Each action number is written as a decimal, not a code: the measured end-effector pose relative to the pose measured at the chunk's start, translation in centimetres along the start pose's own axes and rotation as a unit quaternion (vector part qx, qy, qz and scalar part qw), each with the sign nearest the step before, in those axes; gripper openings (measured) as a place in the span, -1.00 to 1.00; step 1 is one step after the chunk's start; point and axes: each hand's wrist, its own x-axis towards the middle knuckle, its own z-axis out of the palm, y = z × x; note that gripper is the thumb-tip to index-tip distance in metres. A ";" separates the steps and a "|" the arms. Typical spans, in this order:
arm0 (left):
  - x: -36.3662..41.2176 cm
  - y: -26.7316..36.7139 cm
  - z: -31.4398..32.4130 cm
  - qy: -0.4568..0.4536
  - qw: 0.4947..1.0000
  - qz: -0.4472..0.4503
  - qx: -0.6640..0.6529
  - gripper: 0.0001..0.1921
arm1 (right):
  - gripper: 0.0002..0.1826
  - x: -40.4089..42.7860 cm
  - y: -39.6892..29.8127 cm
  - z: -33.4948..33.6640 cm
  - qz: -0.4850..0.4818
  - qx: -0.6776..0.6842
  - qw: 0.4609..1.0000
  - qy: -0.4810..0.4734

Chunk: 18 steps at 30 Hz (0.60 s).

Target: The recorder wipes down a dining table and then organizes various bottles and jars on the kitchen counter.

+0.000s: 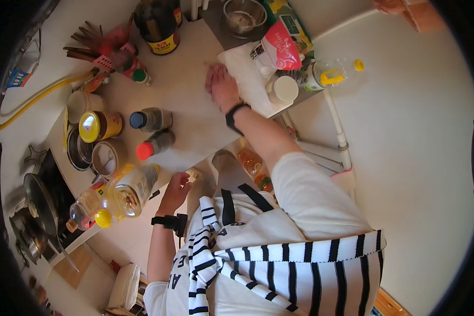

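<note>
My right hand (222, 87) rests palm down on the pale countertop (193, 91), its fingers blurred. It lies beside a white sheet (243, 75) of cloth or paper; whether anything is under the palm is hidden. Low by the counter's front edge, my left hand (177, 191) hangs with loosely bent fingers and nothing seen in it. Between the hands and the wall stand a blue-capped bottle (156, 119) and a red-capped bottle (158, 143). A white-lidded jar (284, 89) and a red and white packet (278, 47) are to the right of my right hand.
Large oil bottles (134, 189) stand near the counter's left front edge. Behind are a yellow-lidded jar (100, 126), a chopstick holder (106, 61) and a big dark sauce bottle (158, 31). A glass bowl (245, 17) is at the back right, an empty plastic bottle (335, 74) at the right.
</note>
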 end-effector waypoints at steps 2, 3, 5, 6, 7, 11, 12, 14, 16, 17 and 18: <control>-0.9 0.9 0.2 -0.011 1.000 -0.018 -0.001 -0.75 | -0.49 1.8 0.0 -0.7 0.015 0.015 0.998 -0.053; -1.2 1.1 0.2 -0.017 1.000 -0.024 -0.004 -0.75 | -0.52 2.0 -0.4 -0.9 0.028 0.021 0.995 -0.096; -1.9 0.8 0.4 -0.013 1.000 -0.028 0.005 -0.77 | -0.52 -0.7 0.2 -1.3 0.020 0.094 0.993 -0.069; -2.1 0.4 0.3 -0.011 1.000 -0.027 0.005 -0.78 | -0.53 -2.2 0.5 -1.8 0.011 0.166 0.985 -0.037; -2.4 0.0 0.3 -0.011 1.000 -0.027 0.004 -0.79 | -0.51 -4.4 0.3 -3.2 0.044 0.213 0.973 -0.076; -2.5 0.4 -0.5 -0.021 1.000 0.007 0.013 -0.80 | -0.58 -15.6 0.9 -1.5 0.100 0.103 0.989 -0.031; -2.6 0.3 -0.7 -0.020 1.000 0.011 0.004 -0.74 | -0.63 -18.1 0.5 -1.8 0.146 0.123 0.982 0.000; -3.2 0.2 -1.1 -0.018 1.000 0.022 0.007 -0.75 | -0.69 -19.9 0.2 -8.0 0.199 0.311 0.919 -0.139; -3.4 0.8 -1.2 -0.022 0.999 0.037 0.012 -0.75 | -0.72 -21.3 1.2 -11.5 0.162 0.238 0.922 -0.260; -3.5 1.2 -1.3 -0.037 0.999 0.030 0.014 -0.75 | -0.76 -22.8 2.0 -10.8 0.109 0.201 0.947 -0.223; -3.6 1.5 -1.2 -0.053 0.998 0.022 0.015 -0.76 | -0.79 -24.3 2.9 -10.3 0.061 0.157 0.969 -0.180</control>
